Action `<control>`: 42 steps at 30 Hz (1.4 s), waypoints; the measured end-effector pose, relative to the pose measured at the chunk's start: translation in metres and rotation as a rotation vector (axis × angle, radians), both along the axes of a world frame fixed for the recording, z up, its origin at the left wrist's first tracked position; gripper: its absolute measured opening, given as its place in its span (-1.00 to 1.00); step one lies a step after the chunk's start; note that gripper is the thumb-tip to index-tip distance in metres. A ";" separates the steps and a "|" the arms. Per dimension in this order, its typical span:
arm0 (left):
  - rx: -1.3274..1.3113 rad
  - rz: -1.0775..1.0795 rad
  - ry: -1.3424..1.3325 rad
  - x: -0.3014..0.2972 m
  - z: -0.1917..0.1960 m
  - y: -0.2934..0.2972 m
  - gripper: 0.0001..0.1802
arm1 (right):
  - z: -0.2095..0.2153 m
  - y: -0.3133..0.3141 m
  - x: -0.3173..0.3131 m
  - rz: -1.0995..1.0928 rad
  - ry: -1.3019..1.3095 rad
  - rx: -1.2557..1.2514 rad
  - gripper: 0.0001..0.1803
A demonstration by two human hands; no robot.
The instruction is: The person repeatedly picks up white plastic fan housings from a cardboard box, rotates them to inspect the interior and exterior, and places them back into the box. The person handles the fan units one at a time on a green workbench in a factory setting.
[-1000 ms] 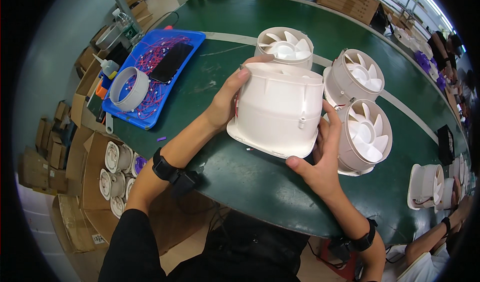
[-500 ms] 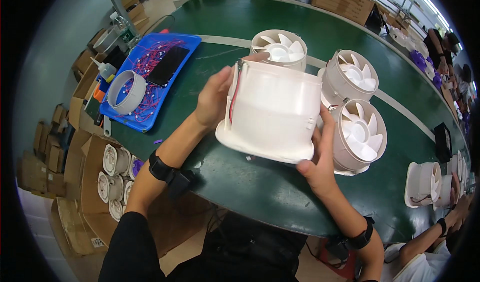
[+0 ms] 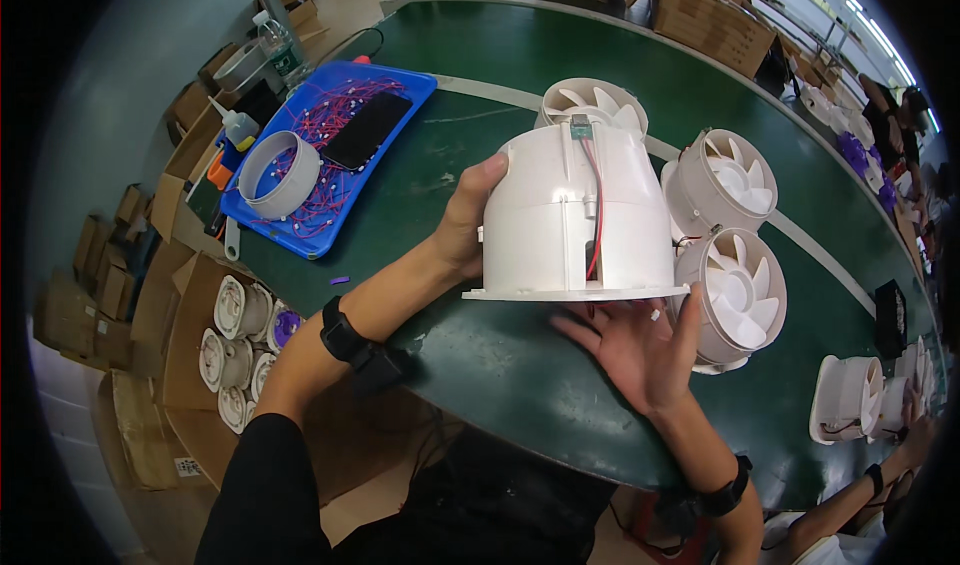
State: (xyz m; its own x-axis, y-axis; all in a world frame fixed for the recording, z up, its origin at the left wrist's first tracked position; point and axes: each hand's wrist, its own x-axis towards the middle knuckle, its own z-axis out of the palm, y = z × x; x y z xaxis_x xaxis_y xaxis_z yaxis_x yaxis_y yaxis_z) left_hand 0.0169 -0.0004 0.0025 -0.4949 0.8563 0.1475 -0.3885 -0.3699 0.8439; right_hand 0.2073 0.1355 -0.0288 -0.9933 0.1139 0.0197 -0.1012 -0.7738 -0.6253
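A white fan housing (image 3: 535,225) is held up over the table, its wide flange facing down. A red wire (image 3: 599,205) runs down its side from a small green circuit board (image 3: 580,128) at the upper rim. My left hand (image 3: 468,215) grips the housing's left side, thumb near the top, other fingers partly hidden behind it. Under the flange's right part is my right hand (image 3: 645,355), palm up with fingers spread. A small white connector (image 3: 655,315) hangs by its fingers. Whether the fingertips touch the flange I cannot tell.
White fans (image 3: 735,285) stand close together on the green table (image 3: 520,365), right of and behind the housing. At left, a blue tray (image 3: 325,227) holds wires, a phone (image 3: 368,130) and a white ring (image 3: 280,175). A carton (image 3: 190,405) of fan units sits below; a co-worker's arm (image 3: 850,500) is at right.
The housing has been turned so its wire and circuit board face me, and its flange is now level. My right hand has let go of its side and moved below the flange, opening.
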 end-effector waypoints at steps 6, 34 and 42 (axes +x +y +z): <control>0.007 0.217 0.198 -0.004 0.008 0.003 -0.28 | 0.020 -0.007 -0.007 -0.381 0.064 0.507 0.26; 0.043 0.110 0.545 -0.002 0.016 0.015 0.22 | 0.017 0.000 -0.004 -0.467 0.098 0.594 0.35; 0.031 -0.025 0.444 -0.007 0.010 0.013 0.24 | 0.014 0.003 -0.004 -0.459 0.090 0.632 0.36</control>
